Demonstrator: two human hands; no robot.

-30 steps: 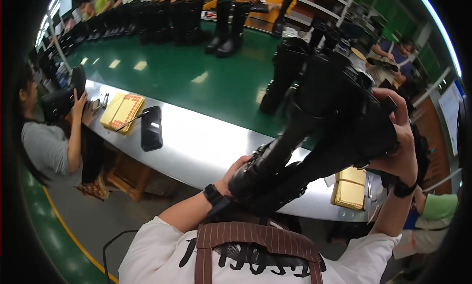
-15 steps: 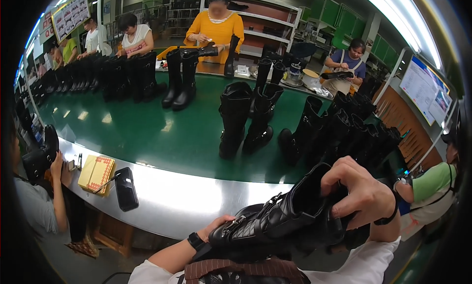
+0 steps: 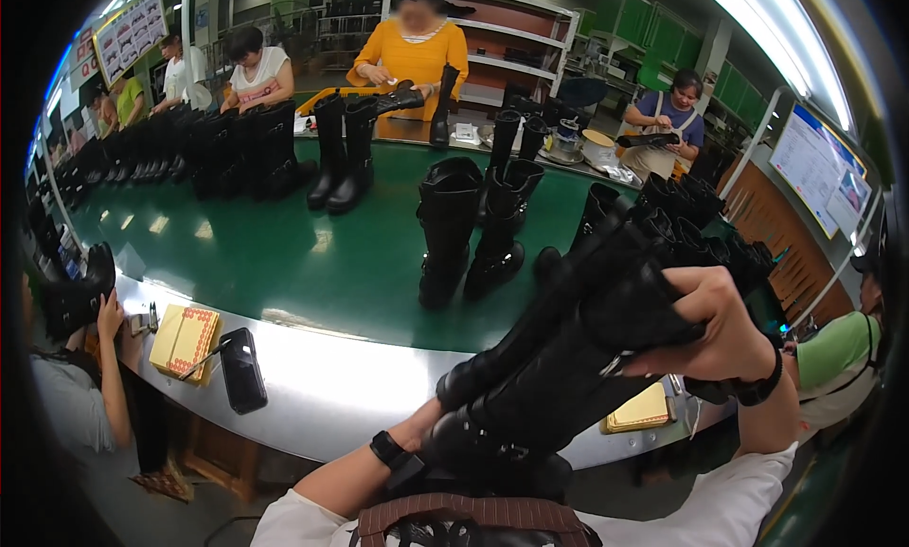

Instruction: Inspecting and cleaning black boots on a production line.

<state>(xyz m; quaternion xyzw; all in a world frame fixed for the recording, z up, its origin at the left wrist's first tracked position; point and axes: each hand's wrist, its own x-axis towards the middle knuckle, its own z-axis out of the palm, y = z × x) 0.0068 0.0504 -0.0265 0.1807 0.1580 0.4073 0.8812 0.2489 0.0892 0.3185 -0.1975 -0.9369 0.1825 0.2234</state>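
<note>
Two tall black boots are raised in front of me, tilted side by side, shafts toward the upper right. The nearer boot [image 3: 559,386] has buckled straps at its foot; the farther boot [image 3: 530,344] lies behind it. My right hand [image 3: 724,325] is closed on the top of the nearer boot's shaft, thumb below and fingers above. My left hand [image 3: 428,428] is at the foot ends, its fingers hidden among the boots; it appears to support them there.
A steel ledge [image 3: 312,372] edges the green table [image 3: 379,235]. On the ledge are a phone [image 3: 244,369], a yellow box [image 3: 186,341] and a yellow pad [image 3: 639,410]. Black boots [image 3: 450,230] stand beyond. A person at left holds a boot [image 3: 80,296]; co-workers stand across the table.
The boots have swung up and away from me, and a second boot now shows behind the first. My right hand has moved from the shaft opening to grip the shaft's outer top edge.
</note>
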